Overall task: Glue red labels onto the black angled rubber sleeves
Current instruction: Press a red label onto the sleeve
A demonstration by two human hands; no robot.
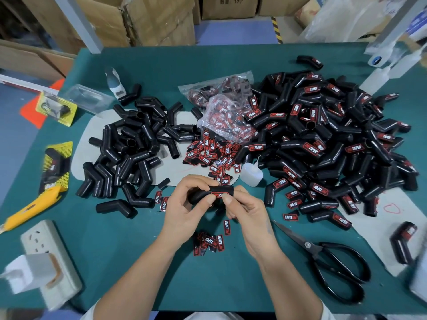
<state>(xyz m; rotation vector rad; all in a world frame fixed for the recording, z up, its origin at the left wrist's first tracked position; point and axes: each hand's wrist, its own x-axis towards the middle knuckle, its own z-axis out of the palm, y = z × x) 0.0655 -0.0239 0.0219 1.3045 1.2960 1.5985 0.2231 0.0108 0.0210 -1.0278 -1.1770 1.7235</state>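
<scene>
A black angled rubber sleeve (pixel 202 194) is gripped in my left hand (pixel 184 204) above the green table (pixel 231 285). A red label (pixel 219 194) lies on the sleeve, and both thumbs press on it. My right hand (pixel 245 211) pinches the sleeve's right end. Unlabelled sleeves (pixel 134 144) are heaped at the left, while labelled sleeves (pixel 328 139) pile up at the right. Loose red labels (pixel 211 153) spill from a plastic bag (pixel 226 118) in the middle. More labels (pixel 211 242) lie just below my hands. A small white glue bottle (pixel 250 174) stands right of the label heap.
Black scissors (pixel 328 259) lie at the front right. A yellow utility knife (pixel 32 206) and a white power strip (pixel 46 262) sit at the front left. Packaged sleeves (pixel 55 167) lie at the left edge. Cardboard boxes (pixel 150 19) stand beyond the table.
</scene>
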